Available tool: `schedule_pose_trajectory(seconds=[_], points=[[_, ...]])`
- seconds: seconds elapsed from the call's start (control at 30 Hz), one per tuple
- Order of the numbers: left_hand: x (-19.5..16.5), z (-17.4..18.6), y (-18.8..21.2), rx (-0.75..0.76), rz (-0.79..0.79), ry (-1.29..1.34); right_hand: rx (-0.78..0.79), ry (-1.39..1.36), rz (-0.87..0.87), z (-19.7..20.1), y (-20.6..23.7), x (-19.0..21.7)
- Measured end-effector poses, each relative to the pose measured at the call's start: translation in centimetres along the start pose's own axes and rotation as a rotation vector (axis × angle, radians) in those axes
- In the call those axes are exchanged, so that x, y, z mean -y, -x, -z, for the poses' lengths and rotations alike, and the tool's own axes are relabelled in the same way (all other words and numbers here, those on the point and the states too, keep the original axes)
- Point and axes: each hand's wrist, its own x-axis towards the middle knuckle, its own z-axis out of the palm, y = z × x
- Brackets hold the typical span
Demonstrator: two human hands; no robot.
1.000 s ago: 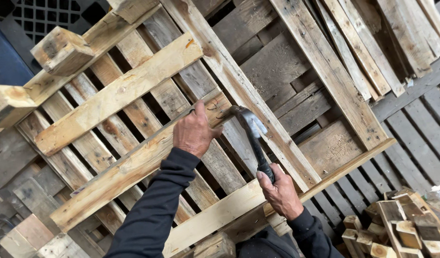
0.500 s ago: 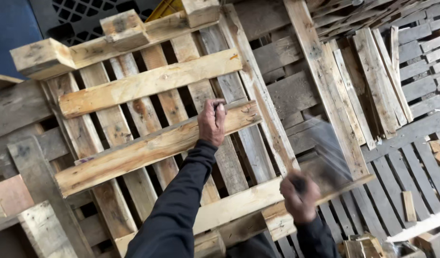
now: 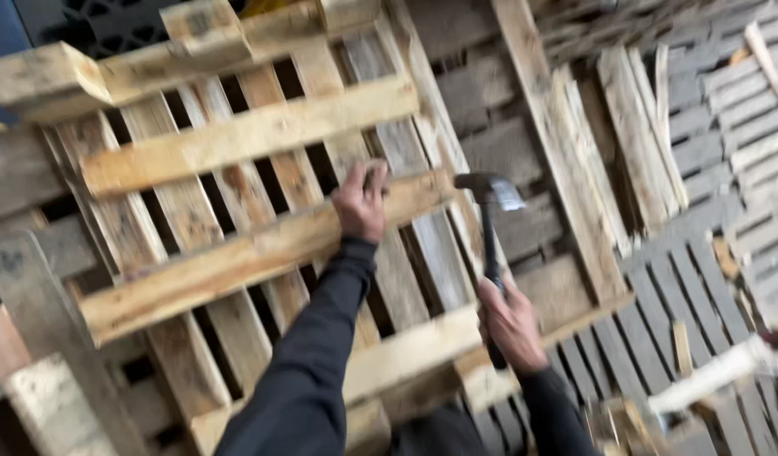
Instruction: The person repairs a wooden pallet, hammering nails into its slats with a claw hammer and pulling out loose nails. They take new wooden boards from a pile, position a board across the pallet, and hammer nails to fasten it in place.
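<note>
Here, left hand [image 3: 361, 203] gripping pallet slat [image 3: 237, 257], fingers curled over edge, steadying it; right hand [image 3: 511, 325] clenching hammer [image 3: 489, 228] handle, head raised beside slat.

A wooden pallet [image 3: 237, 245] stands tilted at the left and centre, its cross boards lying over the slats behind. The left hand [image 3: 361, 203] rests on the middle cross board [image 3: 237, 253]. Just to its right — near the board's end — is the hammer [image 3: 489, 211], head up, gripped low on the handle by the right hand [image 3: 511, 325]. Loose boards [image 3: 634, 143] lie further right, on flat pallets [image 3: 727, 169].
</note>
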Motion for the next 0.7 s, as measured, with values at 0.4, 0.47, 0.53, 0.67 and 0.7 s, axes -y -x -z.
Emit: schedule_pose_trajectory(seconds=[0.4,0.47,0.53,0.67,0.7], points=[[-0.5,0.9,-0.6,0.041,0.059,-0.011,0.166,0.031,0.19,-0.6,-0.3,4.7],[-0.6,0.6,-0.9,0.019,-0.009,-0.041,0.256,-0.247,-0.287,-1.1,0.2,2.7],[-0.4,0.2,-1.1,-0.008,-0.121,-0.136,0.184,-0.414,-0.138,1.9,-0.8,1.5],[0.7,0.0,-0.3,0.053,0.072,-0.054,0.064,-0.787,0.612,10.1,-2.5,2.6],[0.9,0.1,-0.2,0.059,0.054,-0.066,-0.132,-0.587,0.801,10.2,-2.8,3.2]])
